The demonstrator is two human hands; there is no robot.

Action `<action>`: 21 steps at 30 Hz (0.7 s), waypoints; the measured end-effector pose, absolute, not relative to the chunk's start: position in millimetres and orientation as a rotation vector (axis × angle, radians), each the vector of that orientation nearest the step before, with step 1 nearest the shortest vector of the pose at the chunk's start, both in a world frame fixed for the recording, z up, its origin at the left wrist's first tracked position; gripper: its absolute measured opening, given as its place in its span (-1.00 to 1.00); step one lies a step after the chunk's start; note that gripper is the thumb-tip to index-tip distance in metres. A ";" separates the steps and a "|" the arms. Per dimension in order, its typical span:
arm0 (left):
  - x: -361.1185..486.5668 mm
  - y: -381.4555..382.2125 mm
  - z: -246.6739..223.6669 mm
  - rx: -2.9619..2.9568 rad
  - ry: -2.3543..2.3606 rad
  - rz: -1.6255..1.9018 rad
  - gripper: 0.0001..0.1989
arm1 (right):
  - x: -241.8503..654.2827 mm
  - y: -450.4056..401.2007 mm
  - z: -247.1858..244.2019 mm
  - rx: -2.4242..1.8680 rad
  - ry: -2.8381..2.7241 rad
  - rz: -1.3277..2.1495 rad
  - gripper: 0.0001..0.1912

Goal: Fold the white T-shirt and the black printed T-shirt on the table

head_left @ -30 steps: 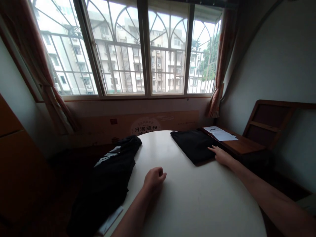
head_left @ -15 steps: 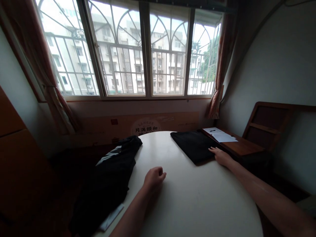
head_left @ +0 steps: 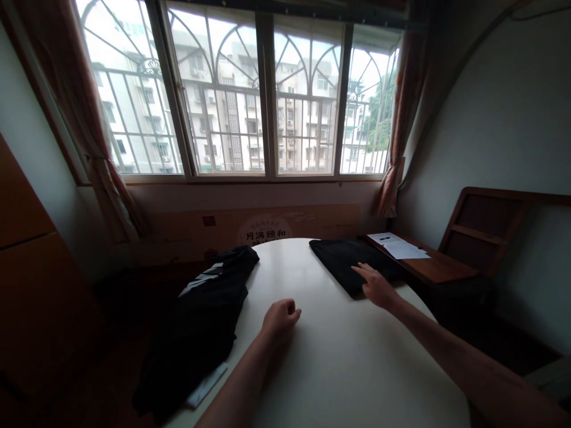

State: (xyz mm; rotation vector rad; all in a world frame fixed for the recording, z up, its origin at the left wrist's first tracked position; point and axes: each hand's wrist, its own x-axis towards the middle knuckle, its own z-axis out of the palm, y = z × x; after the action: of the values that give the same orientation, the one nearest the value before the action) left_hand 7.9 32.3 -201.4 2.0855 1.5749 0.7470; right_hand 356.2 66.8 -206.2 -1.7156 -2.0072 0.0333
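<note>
A folded black cloth [head_left: 334,261] lies flat at the far right of the round white table [head_left: 330,362]. Over its near edge is my right hand [head_left: 377,286], fingers apart and holding nothing; whether it touches the cloth I cannot tell. My left hand [head_left: 281,318] rests curled on the middle of the table, with nothing visible in it. To its left, a black garment with white stripes [head_left: 191,333] lies in a loose heap and hangs over the table's left edge.
Behind the table's right side stands a wooden chair [head_left: 450,261] with white papers [head_left: 404,246] and a pen on it. A long printed cardboard box [head_left: 312,220] leans below the barred window. An orange-brown cabinet [head_left: 35,285] is at the left.
My right hand has moved left along the folded black cloth, and its fingers have lifted and spread. My left hand has stayed in place. The view has shifted slightly.
</note>
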 end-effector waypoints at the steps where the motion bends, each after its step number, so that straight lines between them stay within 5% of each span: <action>1: 7.6 32.9 -202.0 2.082 1.569 0.763 -0.72 | 333.3 60.6 -207.8 -1.641 -2.049 0.053 -0.22; 5: 7.3 34.7 -203.3 2.061 1.553 0.841 -0.72 | 250.2 44.7 -221.8 -1.210 -2.052 0.387 -0.24; 12: 6.7 33.7 -201.4 2.030 1.537 0.955 -0.71 | 194.2 56.5 -225.8 -1.653 -2.137 0.363 -0.43; 21: 6.5 31.0 -201.3 1.978 1.561 1.031 -0.71 | 192.8 52.8 -224.7 -1.649 -2.164 0.301 -0.49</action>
State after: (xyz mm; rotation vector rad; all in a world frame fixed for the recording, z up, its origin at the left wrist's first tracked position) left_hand 6.5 31.0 -201.3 1.9776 1.5613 1.0310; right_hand 192.8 52.8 -224.7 -1.6487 -2.1636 0.3009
